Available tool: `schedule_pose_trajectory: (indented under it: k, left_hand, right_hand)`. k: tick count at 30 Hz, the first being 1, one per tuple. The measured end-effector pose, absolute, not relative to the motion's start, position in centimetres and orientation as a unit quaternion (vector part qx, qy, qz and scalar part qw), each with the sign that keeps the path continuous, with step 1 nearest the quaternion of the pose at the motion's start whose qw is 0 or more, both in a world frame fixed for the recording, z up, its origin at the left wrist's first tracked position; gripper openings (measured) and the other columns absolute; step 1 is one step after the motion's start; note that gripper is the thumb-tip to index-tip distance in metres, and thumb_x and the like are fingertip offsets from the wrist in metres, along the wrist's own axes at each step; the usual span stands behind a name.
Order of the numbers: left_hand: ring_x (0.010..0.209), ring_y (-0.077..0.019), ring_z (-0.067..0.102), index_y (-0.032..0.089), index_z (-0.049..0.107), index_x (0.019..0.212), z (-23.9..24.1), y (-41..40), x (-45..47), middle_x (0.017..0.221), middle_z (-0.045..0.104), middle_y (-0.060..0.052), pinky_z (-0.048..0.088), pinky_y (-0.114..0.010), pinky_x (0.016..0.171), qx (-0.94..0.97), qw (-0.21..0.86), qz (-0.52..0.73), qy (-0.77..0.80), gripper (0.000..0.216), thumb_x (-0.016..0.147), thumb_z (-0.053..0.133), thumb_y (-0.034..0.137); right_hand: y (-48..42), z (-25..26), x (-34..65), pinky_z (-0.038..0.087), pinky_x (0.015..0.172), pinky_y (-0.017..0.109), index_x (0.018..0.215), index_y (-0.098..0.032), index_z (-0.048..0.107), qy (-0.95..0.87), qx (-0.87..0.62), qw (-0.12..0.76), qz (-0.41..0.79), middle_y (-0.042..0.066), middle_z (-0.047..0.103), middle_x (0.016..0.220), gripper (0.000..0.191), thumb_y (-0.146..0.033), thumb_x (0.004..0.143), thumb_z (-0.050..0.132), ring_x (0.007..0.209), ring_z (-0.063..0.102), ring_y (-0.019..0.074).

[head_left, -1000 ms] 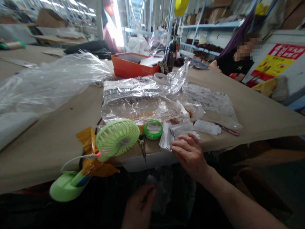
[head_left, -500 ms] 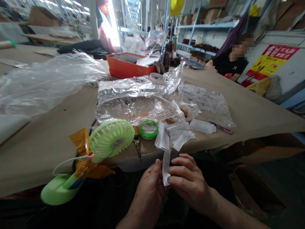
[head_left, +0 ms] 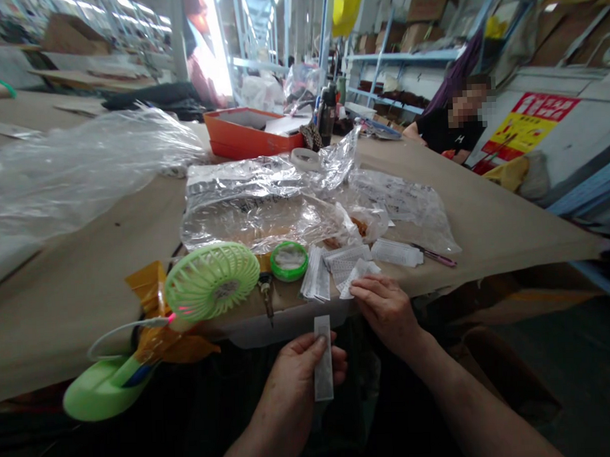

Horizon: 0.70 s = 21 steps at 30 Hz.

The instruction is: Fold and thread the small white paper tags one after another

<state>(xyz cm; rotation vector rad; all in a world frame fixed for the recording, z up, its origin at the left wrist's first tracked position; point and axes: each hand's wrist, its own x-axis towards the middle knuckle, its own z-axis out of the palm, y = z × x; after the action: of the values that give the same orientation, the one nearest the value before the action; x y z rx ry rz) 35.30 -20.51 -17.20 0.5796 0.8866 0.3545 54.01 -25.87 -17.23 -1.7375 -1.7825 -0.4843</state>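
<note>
My left hand (head_left: 300, 368) pinches a narrow, whitish, translucent strip (head_left: 323, 361) upright between thumb and fingers, in front of the table edge. My right hand (head_left: 388, 312) is at the front of a fanned pile of printed paper strips (head_left: 343, 259). Its fingers are closed together at the corner of the nearest strip (head_left: 359, 278), and the thumb is mostly hidden. More printed strips lie in a stack (head_left: 316, 275) on the left and another stack (head_left: 396, 252) on the right. A round green-rimmed container (head_left: 289, 261) stands left of them.
A green fan (head_left: 213, 282) is fixed with brown tape at the table edge. Beside it lies a pointed tool (head_left: 266, 296). Clear plastic bags (head_left: 255, 220) and an orange box (head_left: 254, 138) are farther back. A pen (head_left: 439, 257) lies at right. Another person (head_left: 449, 127) sits beyond the table.
My right hand has let go of the strip and moved up and right to the paper pile. My left hand now holds the strip alone. The view has shifted slightly.
</note>
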Motion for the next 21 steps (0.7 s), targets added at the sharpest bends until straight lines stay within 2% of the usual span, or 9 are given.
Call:
schedule_pose_trajectory:
  k: [6, 12, 16, 21]
  left_hand:
    - [0.055, -0.0147, 0.065, 0.010, 0.065, 0.086, -17.0, -20.6, 35.3, 0.067, 0.071, -0.008, 0.053, -0.026, 0.055, 0.266, 0.854, 0.154, 0.419, 0.014, 0.079, 0.063, 0.021]
    - [0.056, -0.0152, 0.065, 0.009, 0.064, 0.088, -16.7, -20.6, 35.2, 0.069, 0.071, -0.009, 0.054, -0.027, 0.056, 0.250, 0.870, 0.138, 0.402, 0.016, 0.080, 0.063, 0.022]
    - [0.056, -0.0148, 0.064, 0.009, 0.065, 0.086, -16.3, -20.7, 35.4, 0.071, 0.070, -0.009, 0.053, -0.027, 0.057, 0.229, 0.884, 0.138, 0.384, 0.014, 0.079, 0.063, 0.022]
    - [0.049, -0.0091, 0.057, 0.008, 0.067, 0.074, -16.3, -20.9, 35.5, 0.062, 0.066, -0.004, 0.043, -0.017, 0.047, 0.186, 0.907, 0.183, 0.332, 0.010, 0.070, 0.069, 0.016]
  right_hand:
    - [-25.8, -17.6, 54.6, 0.051, 0.085, 0.036, 0.094, -0.022, 0.068, -0.635, -0.644, 0.411, -0.117, 0.006, 0.072, 0.094, 0.015, -0.018, 0.087, 0.056, 0.093, 0.065, 0.0185]
    - [-26.0, -17.9, 54.5, 0.046, 0.094, 0.044, 0.088, -0.023, 0.067, -0.616, -0.619, 0.471, -0.128, 0.005, 0.071, 0.093, 0.010, -0.016, 0.085, 0.060, 0.096, 0.066, 0.0202]
    - [-27.2, -17.1, 52.4, 0.047, 0.093, 0.044, 0.092, -0.024, 0.066, -0.692, -0.557, 0.445, -0.113, 0.004, 0.071, 0.094, 0.014, -0.015, 0.085, 0.057, 0.103, 0.063, 0.0205]
    - [-29.0, -17.0, 48.8, 0.045, 0.096, 0.037, 0.091, -0.022, 0.065, -0.789, -0.501, 0.352, -0.054, 0.000, 0.072, 0.088, 0.012, -0.015, 0.088, 0.055, 0.100, 0.062, 0.0163]
